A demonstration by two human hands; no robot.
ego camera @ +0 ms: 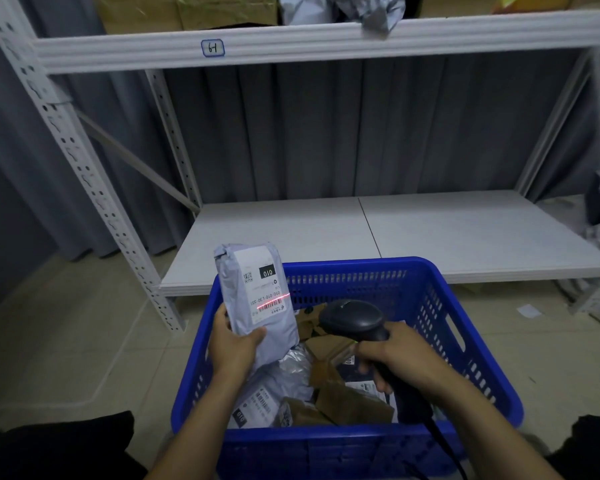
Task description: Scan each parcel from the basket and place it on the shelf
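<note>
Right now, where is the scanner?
Head view, right of centre: the right hand grips the scanner over the blue basket, aimed at the grey parcel in the left hand.

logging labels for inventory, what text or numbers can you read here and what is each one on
"64", handwritten on a tag on the shelf beam.
"010", white on black, on the label of the grey parcel in the left hand.
"010-010-L30-551", same label, beside the barcode.
"010", on a parcel label in the basket.
Other label print, and any on the scanner: too small to read.
</note>
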